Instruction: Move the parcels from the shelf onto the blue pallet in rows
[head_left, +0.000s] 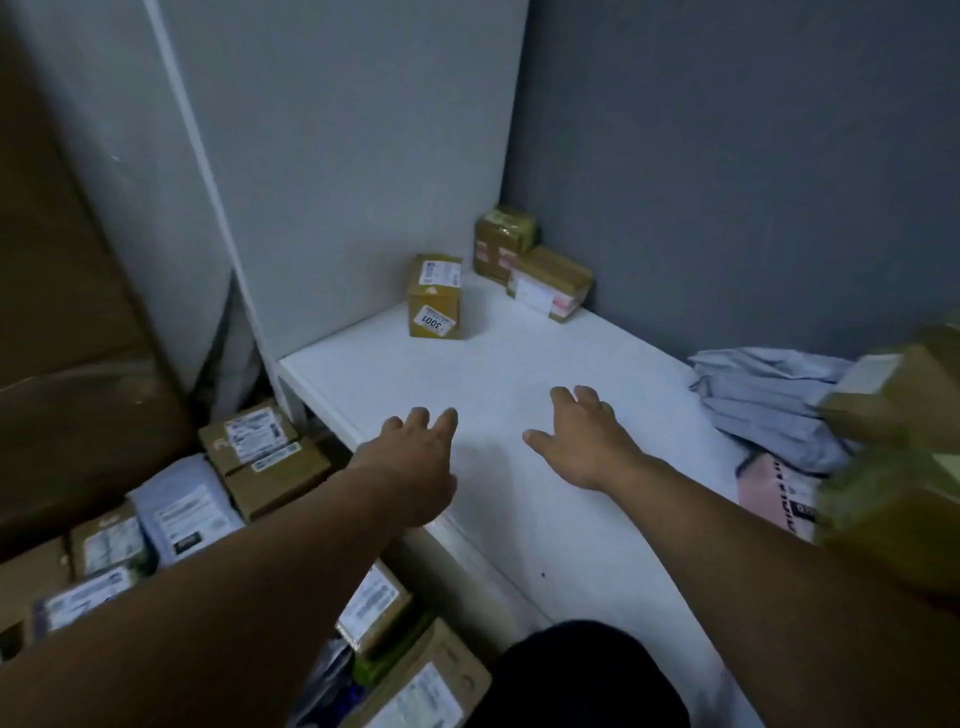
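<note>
Three small brown taped parcels stand at the back of the white shelf (519, 374). One with a "3001" sticker (435, 297) stands alone; a second parcel (504, 243) sits in the corner with a third (550, 283) leaning against it. My left hand (415, 457) and my right hand (582, 439) reach over the shelf's front part, fingers spread and holding nothing, well short of the parcels. The blue pallet is out of view.
Grey mailer bags (769, 405) and a pink bag (774, 493) lie on the shelf's right side, next to blurred brown boxes (893, 457). Several labelled parcels (260, 457) are piled below left of the shelf. White panel left, grey wall behind.
</note>
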